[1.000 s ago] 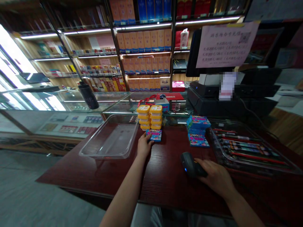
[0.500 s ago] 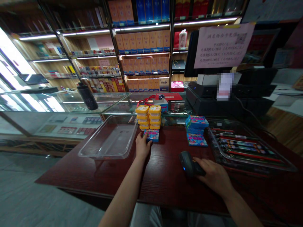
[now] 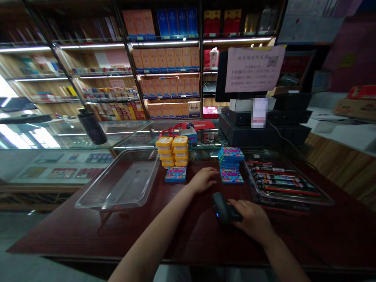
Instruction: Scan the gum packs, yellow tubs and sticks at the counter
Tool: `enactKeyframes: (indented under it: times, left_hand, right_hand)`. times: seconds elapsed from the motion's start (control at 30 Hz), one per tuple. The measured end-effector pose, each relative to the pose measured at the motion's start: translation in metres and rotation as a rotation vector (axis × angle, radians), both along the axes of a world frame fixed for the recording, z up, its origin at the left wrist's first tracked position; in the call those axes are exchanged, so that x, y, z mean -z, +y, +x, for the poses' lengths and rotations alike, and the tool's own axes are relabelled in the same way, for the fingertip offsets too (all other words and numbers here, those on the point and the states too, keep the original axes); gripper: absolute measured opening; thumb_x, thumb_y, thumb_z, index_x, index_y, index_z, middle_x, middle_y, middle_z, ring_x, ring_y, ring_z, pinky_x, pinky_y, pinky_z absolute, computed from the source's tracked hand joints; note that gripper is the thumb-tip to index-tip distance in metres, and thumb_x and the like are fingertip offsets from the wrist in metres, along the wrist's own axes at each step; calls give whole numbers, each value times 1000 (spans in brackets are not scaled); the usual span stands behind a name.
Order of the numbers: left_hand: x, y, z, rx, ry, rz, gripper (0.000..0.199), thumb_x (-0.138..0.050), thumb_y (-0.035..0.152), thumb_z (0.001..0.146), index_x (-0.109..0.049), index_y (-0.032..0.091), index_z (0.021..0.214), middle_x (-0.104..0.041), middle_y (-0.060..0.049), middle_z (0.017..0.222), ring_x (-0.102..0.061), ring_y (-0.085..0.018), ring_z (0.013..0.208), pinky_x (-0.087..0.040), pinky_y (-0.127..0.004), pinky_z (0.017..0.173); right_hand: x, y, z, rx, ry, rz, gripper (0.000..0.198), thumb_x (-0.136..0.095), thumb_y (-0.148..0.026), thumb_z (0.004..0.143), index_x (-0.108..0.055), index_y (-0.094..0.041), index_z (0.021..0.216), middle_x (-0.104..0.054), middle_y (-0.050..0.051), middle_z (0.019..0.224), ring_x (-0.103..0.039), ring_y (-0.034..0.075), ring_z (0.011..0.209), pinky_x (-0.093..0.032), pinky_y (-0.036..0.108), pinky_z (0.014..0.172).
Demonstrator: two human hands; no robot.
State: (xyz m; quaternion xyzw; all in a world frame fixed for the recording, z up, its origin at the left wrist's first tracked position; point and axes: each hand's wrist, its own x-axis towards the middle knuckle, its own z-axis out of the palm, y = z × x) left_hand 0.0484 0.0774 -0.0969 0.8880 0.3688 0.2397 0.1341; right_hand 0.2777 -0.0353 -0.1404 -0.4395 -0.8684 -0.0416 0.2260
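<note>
My right hand (image 3: 253, 219) is closed around a black barcode scanner (image 3: 225, 208) with a blue light, held low over the dark wooden table. My left hand (image 3: 203, 180) is open, fingers apart, between two groups of small blue-and-pink boxes. Its fingertips come close to the stacked blue boxes (image 3: 231, 164) on the right; nothing is in it. A single flat blue box (image 3: 175, 174) lies to its left, in front of two stacks of yellow-lidded tubs (image 3: 173, 150).
At the left stands a clear plastic tray (image 3: 117, 199). Another clear tray with several pencils (image 3: 282, 182) is at the right. Behind are a glass counter, a black bottle (image 3: 93, 127), and a monitor with a pink paper sign (image 3: 255, 69).
My left hand has let go of the single blue box and moved right toward the stacked boxes. My right hand still holds the scanner. The camera view has turned slightly right.
</note>
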Motion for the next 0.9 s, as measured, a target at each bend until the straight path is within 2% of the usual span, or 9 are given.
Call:
enactKeyframes:
  times: [0.13, 0.23, 0.33, 0.43, 0.57, 0.63, 0.73, 0.9]
  left_hand:
    - [11, 30, 28, 136, 62, -52, 42, -68, 28, 74, -63, 22, 115, -58, -10, 127, -53, -25, 118, -38, -37, 102]
    - [22, 39, 35, 147, 47, -52, 37, -69, 31, 73, -66, 22, 110, -59, -11, 126, -51, -25, 121, -36, -37, 104]
    - [29, 36, 30, 127, 43, -20, 35, -65, 31, 77, -65, 21, 110, -57, -12, 128, -49, -24, 123, -33, -37, 106]
    - [25, 26, 17, 84, 56, -8, 33, -63, 31, 78, -65, 22, 109, -58, -10, 127, -50, -24, 121, -32, -38, 106]
    - [13, 22, 5, -23, 92, 13, 26, -68, 41, 72, -68, 20, 87, -65, -10, 110, -55, -26, 111, -36, -39, 101]
    - [10, 27, 6, -84, 127, 7, 39, -72, 51, 63, -65, 17, 82, -64, -13, 102, -58, -28, 102, -41, -38, 93]
    - [12, 37, 13, -130, 134, -62, 64, -80, 58, 46, -62, 15, 90, -63, -14, 99, -59, -31, 95, -45, -38, 84]
    - [15, 47, 21, -170, 49, -151, 82, -84, 53, 37, -59, 18, 108, -64, -12, 107, -58, -33, 104, -43, -37, 88]
  right_hand:
    - [-1, 0, -1, 19, 20, -23, 49, -70, -33, 73, -55, -20, 118, -69, 6, 98, -63, 21, 86, -46, 31, 73]
    - [-4, -1, -1, 44, 16, -41, 48, -70, -34, 73, -56, -22, 117, -69, 5, 97, -63, 21, 86, -45, 31, 73]
    - [-5, -1, -1, 44, 2, -60, 49, -70, -36, 73, -55, -22, 117, -69, 4, 97, -64, 21, 86, -45, 32, 73]
    - [-4, 1, 1, 36, -3, -49, 49, -69, -38, 73, -56, -21, 117, -69, 5, 96, -64, 21, 86, -45, 32, 71]
    - [-3, 2, 2, 16, 4, -48, 47, -67, -39, 75, -56, -21, 117, -69, 6, 95, -64, 21, 85, -45, 31, 72]
    - [-3, 3, 2, 16, 4, -62, 48, -68, -39, 74, -56, -21, 117, -69, 6, 95, -64, 21, 85, -45, 31, 72]
    - [-4, 3, 2, 18, 0, -93, 50, -69, -37, 74, -55, -21, 119, -69, 5, 97, -64, 21, 87, -45, 32, 72]
    - [-4, 3, 2, 18, -1, -108, 51, -69, -35, 73, -54, -20, 120, -68, 5, 99, -63, 22, 88, -46, 32, 75]
